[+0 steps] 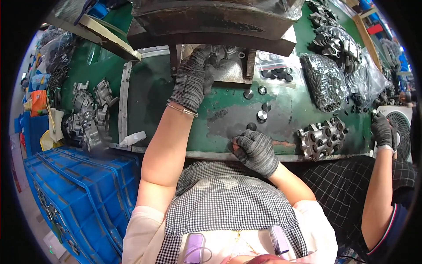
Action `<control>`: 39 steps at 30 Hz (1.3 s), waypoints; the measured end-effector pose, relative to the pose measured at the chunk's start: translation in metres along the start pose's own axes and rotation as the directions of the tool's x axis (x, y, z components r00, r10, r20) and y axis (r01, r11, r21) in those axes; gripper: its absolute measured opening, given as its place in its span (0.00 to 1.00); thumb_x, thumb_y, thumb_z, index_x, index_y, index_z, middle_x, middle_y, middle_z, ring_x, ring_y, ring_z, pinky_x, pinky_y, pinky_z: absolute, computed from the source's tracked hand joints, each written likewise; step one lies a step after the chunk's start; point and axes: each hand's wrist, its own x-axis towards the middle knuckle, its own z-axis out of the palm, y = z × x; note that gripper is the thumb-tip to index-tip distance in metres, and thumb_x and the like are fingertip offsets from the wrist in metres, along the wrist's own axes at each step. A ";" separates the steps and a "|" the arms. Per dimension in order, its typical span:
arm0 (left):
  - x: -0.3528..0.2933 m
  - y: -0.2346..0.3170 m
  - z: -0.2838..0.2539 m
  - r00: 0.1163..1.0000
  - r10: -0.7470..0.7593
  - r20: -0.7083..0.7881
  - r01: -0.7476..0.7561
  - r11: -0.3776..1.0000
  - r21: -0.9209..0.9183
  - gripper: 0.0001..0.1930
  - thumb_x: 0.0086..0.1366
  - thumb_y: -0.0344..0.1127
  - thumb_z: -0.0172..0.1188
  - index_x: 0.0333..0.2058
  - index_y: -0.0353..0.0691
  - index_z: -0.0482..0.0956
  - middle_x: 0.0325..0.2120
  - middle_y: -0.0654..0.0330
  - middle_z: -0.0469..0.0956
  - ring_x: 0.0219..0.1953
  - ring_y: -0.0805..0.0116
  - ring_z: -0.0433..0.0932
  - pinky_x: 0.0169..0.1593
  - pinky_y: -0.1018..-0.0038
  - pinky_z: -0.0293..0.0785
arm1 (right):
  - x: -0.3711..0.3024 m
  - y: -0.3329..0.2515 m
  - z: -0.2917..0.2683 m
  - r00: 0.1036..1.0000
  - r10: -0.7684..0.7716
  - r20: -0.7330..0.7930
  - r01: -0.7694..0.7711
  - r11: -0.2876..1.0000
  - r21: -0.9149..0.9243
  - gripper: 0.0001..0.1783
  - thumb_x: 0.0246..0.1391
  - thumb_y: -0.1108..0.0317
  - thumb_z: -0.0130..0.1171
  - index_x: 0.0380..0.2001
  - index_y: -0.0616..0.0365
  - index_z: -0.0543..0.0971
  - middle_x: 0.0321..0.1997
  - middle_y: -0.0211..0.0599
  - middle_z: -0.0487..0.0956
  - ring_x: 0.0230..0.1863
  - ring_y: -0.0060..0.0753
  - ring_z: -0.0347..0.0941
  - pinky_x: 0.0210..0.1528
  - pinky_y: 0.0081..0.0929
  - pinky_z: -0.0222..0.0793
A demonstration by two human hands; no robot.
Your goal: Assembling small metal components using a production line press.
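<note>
Factory-type workshop, metal-parts bench work. A scuffed, metal-edged green workbench is taken up at the back by a heavy dark metal machine. Bare metal castings are set near the front edge on the right; more cast parts are heaped on the left. A clear plastic bag of dark parts is laid on the bench, small round caps are scattered loose. A blue plastic crate is parked alongside. Knit work gloves are worn, also by a co-worker on the right. Clutter at the far edges is too distorted to be identified reliably.
</note>
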 end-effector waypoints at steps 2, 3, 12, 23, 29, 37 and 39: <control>0.000 -0.001 0.002 1.000 0.020 -0.009 -0.020 1.000 -0.004 0.16 0.57 0.54 0.57 0.25 0.49 0.73 0.07 0.71 0.60 0.05 0.76 0.54 0.09 0.77 0.49 | 0.000 0.000 -0.001 1.000 0.001 0.004 -0.001 1.000 0.000 0.09 0.39 0.72 0.62 0.28 0.58 0.76 0.24 0.40 0.74 0.26 0.45 0.72 0.27 0.36 0.68; 0.000 -0.001 0.001 1.000 0.020 -0.008 -0.021 1.000 -0.004 0.16 0.57 0.54 0.57 0.25 0.49 0.73 0.07 0.71 0.60 0.05 0.76 0.54 0.09 0.77 0.49 | 0.000 0.000 -0.001 1.000 0.001 0.003 -0.001 1.000 0.000 0.09 0.39 0.72 0.62 0.28 0.58 0.76 0.24 0.40 0.74 0.26 0.45 0.72 0.27 0.36 0.68; 0.005 -0.005 -0.001 1.000 0.022 -0.019 -0.022 1.000 0.014 0.19 0.56 0.56 0.58 0.21 0.47 0.72 0.08 0.69 0.63 0.05 0.76 0.58 0.08 0.77 0.53 | -0.004 -0.002 0.002 0.998 0.046 0.045 -0.044 0.998 -0.034 0.10 0.39 0.69 0.60 0.30 0.57 0.77 0.27 0.39 0.74 0.29 0.44 0.73 0.29 0.37 0.69; -0.064 -0.060 -0.004 0.863 0.495 0.098 -0.495 0.869 -0.030 0.15 0.61 0.46 0.55 0.28 0.39 0.81 0.17 0.64 0.74 0.18 0.75 0.71 0.22 0.77 0.67 | 0.012 -0.023 -0.015 0.898 0.348 -0.271 -0.307 0.934 0.181 0.34 0.47 0.67 0.60 0.58 0.62 0.62 0.41 0.53 0.74 0.37 0.49 0.75 0.40 0.34 0.70; -0.115 -0.050 0.002 0.948 0.121 0.293 -0.175 0.970 0.166 0.21 0.61 0.50 0.53 0.21 0.37 0.74 0.07 0.69 0.63 0.07 0.81 0.57 0.12 0.81 0.48 | 0.014 -0.009 -0.025 0.956 0.136 -0.260 -0.132 0.991 0.034 0.53 0.42 0.66 0.66 0.65 0.66 0.45 0.56 0.53 0.67 0.57 0.51 0.64 0.59 0.36 0.57; -0.132 -0.057 0.008 0.840 -0.050 0.541 -0.131 0.948 0.291 0.21 0.62 0.51 0.53 0.25 0.36 0.73 0.09 0.66 0.66 0.08 0.78 0.61 0.13 0.82 0.56 | 0.011 -0.002 -0.034 0.894 0.070 -0.442 0.021 0.980 0.199 0.52 0.35 0.53 0.73 0.60 0.58 0.56 0.42 0.47 0.73 0.40 0.45 0.73 0.41 0.41 0.71; -0.135 -0.044 0.008 0.831 0.005 0.556 -0.189 0.943 0.274 0.19 0.62 0.49 0.53 0.26 0.36 0.74 0.10 0.66 0.66 0.08 0.78 0.62 0.14 0.82 0.57 | 0.034 0.004 -0.070 0.858 0.127 -0.499 -0.119 0.992 0.048 0.47 0.36 0.53 0.72 0.56 0.57 0.60 0.40 0.45 0.75 0.39 0.45 0.74 0.42 0.39 0.71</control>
